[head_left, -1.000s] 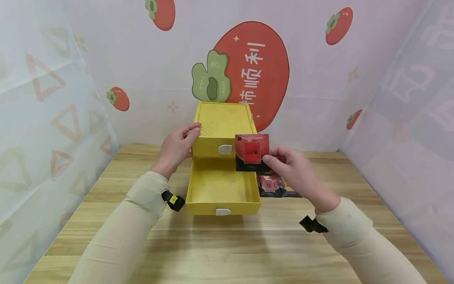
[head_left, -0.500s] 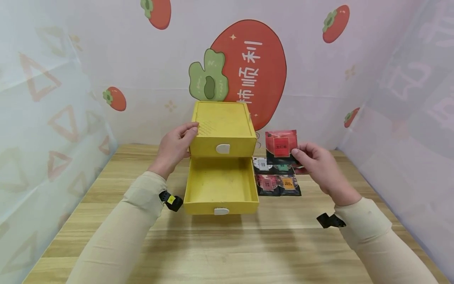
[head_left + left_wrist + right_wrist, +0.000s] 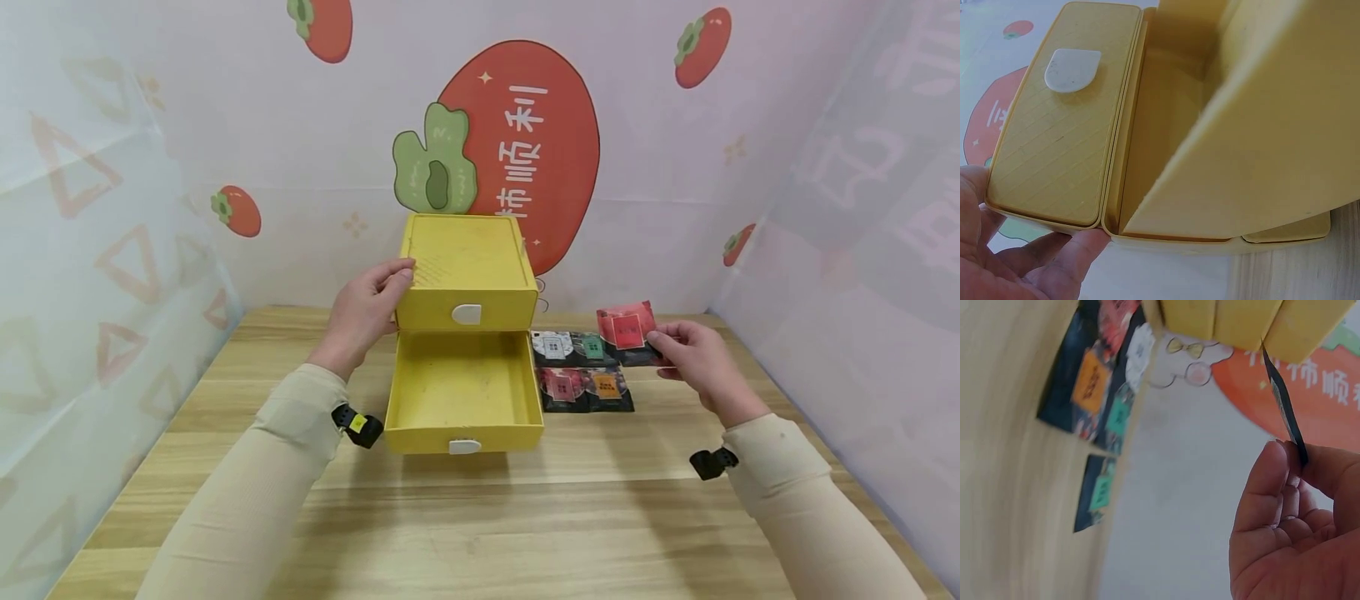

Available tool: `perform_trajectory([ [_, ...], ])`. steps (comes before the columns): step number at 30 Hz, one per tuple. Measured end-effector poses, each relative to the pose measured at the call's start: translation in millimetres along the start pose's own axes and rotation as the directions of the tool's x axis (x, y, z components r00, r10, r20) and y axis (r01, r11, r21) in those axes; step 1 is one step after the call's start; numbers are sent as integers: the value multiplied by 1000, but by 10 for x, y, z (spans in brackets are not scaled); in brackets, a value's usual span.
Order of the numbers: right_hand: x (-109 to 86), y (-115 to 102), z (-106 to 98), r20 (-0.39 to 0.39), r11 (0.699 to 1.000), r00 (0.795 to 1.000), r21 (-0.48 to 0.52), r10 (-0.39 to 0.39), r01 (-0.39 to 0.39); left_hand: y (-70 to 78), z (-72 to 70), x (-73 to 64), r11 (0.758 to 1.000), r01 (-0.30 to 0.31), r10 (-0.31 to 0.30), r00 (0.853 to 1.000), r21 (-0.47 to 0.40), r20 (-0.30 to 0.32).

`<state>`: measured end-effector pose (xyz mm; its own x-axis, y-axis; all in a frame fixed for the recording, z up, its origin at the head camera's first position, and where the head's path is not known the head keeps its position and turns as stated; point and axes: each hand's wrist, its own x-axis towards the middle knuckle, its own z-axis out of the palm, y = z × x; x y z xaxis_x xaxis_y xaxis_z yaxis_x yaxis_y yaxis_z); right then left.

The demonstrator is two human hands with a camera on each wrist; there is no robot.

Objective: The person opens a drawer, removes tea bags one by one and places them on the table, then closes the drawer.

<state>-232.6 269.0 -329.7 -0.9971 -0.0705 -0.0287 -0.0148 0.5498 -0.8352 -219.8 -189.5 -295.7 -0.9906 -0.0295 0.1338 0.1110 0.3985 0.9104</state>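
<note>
A yellow two-drawer box (image 3: 467,250) stands on the table, its lower drawer (image 3: 463,379) pulled out with nothing visible inside. My left hand (image 3: 367,308) holds the upper part by its left side, fingers along the wall in the left wrist view. My right hand (image 3: 697,362) pinches a red-and-black sachet (image 3: 627,332) by its right edge. In the right wrist view the sachet (image 3: 1285,406) appears edge-on between thumb and finger. Left of it lie sachets with white (image 3: 553,347), green (image 3: 592,347), red (image 3: 561,387) and orange (image 3: 606,387) labels in two rows.
Another sachet (image 3: 1094,494) lies apart from the group in the right wrist view. The wooden table (image 3: 480,525) ends at a back wall cloth (image 3: 645,167) printed with persimmons. Cloth panels rise on both sides.
My right hand has carried the red-and-black sachet from in front of the box rightward and then down towards the table beside the other sachets. The left hand keeps its hold on the box.
</note>
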Motion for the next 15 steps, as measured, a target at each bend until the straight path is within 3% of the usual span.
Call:
perform_trajectory([
  [15,109,543,-215,81,977,974,-2,213,-213,2,8,2,1000,-4,4,1000,12,-4],
])
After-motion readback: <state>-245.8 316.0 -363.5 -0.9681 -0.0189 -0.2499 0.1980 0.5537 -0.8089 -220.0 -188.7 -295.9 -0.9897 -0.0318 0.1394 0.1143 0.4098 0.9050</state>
